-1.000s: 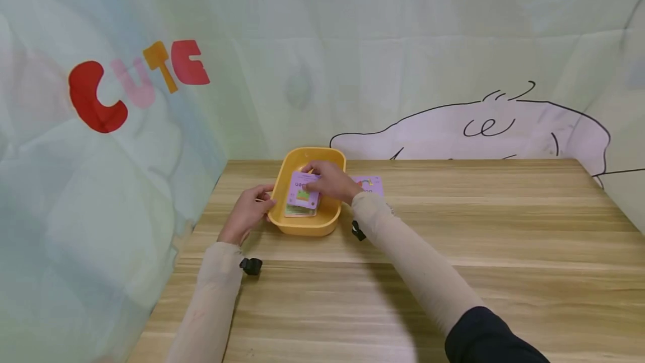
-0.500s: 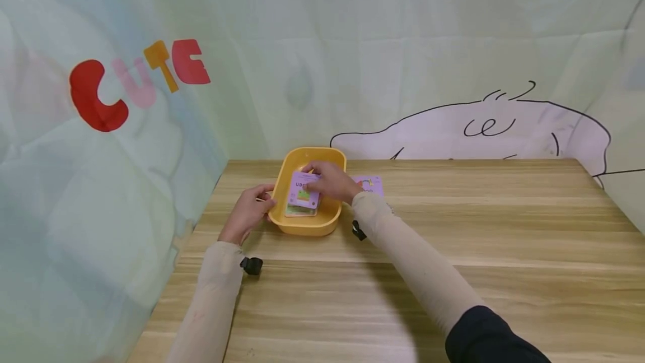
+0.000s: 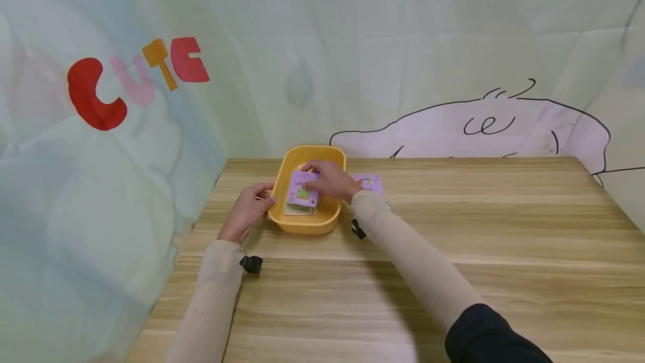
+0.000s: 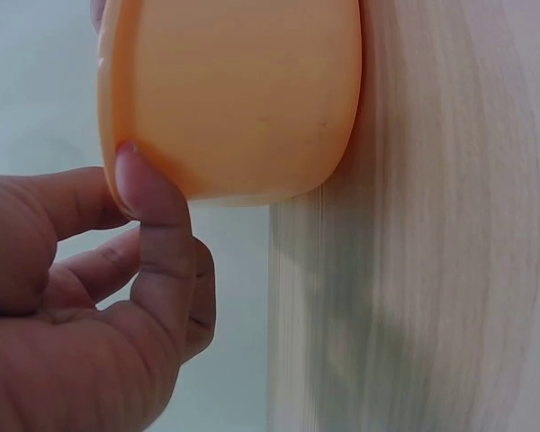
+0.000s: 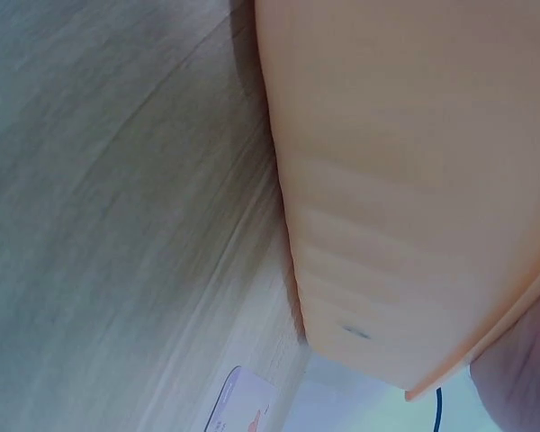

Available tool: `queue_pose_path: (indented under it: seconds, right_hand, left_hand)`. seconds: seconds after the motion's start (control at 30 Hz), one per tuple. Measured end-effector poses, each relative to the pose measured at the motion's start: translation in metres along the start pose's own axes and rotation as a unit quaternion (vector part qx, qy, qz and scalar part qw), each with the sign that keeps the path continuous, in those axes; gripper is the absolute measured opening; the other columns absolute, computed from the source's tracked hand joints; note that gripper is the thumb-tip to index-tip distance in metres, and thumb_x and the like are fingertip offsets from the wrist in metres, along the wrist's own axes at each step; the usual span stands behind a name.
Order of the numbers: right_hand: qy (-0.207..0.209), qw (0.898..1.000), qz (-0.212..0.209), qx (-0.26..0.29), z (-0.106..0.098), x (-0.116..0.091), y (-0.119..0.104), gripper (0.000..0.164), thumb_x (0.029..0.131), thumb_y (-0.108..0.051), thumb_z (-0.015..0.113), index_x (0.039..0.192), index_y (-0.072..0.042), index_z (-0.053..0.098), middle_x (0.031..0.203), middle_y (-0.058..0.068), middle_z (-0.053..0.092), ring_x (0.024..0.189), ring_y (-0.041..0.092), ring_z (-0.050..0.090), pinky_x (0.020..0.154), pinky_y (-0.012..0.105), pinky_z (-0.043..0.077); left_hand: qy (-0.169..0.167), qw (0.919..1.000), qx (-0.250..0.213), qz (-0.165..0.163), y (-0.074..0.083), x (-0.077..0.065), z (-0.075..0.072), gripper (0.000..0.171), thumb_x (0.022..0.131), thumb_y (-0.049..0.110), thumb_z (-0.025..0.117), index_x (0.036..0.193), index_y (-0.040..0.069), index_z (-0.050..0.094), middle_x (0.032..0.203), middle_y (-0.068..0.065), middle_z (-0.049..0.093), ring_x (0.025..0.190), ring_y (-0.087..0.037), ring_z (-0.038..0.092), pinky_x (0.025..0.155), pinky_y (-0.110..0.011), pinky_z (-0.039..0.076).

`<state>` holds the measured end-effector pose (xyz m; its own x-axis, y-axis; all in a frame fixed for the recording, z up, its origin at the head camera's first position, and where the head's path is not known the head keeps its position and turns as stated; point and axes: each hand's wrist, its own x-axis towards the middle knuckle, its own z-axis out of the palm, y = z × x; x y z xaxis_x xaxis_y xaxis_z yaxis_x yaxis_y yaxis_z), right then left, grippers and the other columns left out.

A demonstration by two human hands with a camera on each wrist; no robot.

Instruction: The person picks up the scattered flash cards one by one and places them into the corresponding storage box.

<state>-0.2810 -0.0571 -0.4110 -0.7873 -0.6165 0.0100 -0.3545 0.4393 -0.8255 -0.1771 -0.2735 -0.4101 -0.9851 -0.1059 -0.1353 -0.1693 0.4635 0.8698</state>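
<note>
A yellow plastic bin (image 3: 307,228) stands near the table's back edge. My left hand (image 3: 247,212) pinches its left rim; in the left wrist view the thumb presses the outer wall of the bin (image 4: 243,99) with fingers at the rim. Reaching over the right rim, my right hand (image 3: 333,180) holds a purple card (image 3: 304,185) with a green picture, inside the bin. Another card (image 3: 300,210) lies under it, mostly covered. In the right wrist view the bin's side wall (image 5: 405,180) hides most of this hand.
Right of the bin a second purple card (image 3: 373,181) lies on the wooden table (image 3: 484,228), partly behind my right wrist. A printed cloth backdrop (image 3: 282,49) rises along the left and back edges.
</note>
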Motion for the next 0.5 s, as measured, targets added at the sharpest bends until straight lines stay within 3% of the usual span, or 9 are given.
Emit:
queue_pose_path:
  seconds: [0.27, 0.5]
  right_hand:
    - [-0.004, 1.0, 0.017, 0.024, 0.0, 0.0005, -0.0016, 0.036, 0.094, -0.018, 0.074, 0.128, -0.013, 0.063, 0.11, 0.008, 0.062, 0.088, 0.019, 0.065, 0.072, 0.029, 0.059]
    - [0.001, 1.0, 0.022, 0.011, -0.0002, 0.0012, -0.0013, 0.045, 0.093, -0.022, 0.076, 0.133, -0.014, 0.06, 0.115, 0.008, 0.06, 0.091, 0.019, 0.063, 0.073, 0.026, 0.057]
  left_hand:
    - [0.001, 1.0, -0.001, -0.003, -0.0002, 0.0003, -0.0007, 0.042, 0.103, 0.004, 0.054, 0.145, 0.002, 0.052, 0.107, -0.013, 0.049, 0.087, -0.026, 0.054, 0.068, -0.034, 0.057]
    - [0.003, 1.0, 0.002, -0.008, -0.0002, 0.0001, 0.0, 0.043, 0.103, 0.004, 0.054, 0.146, 0.002, 0.052, 0.109, -0.013, 0.049, 0.09, -0.026, 0.053, 0.07, -0.035, 0.057]
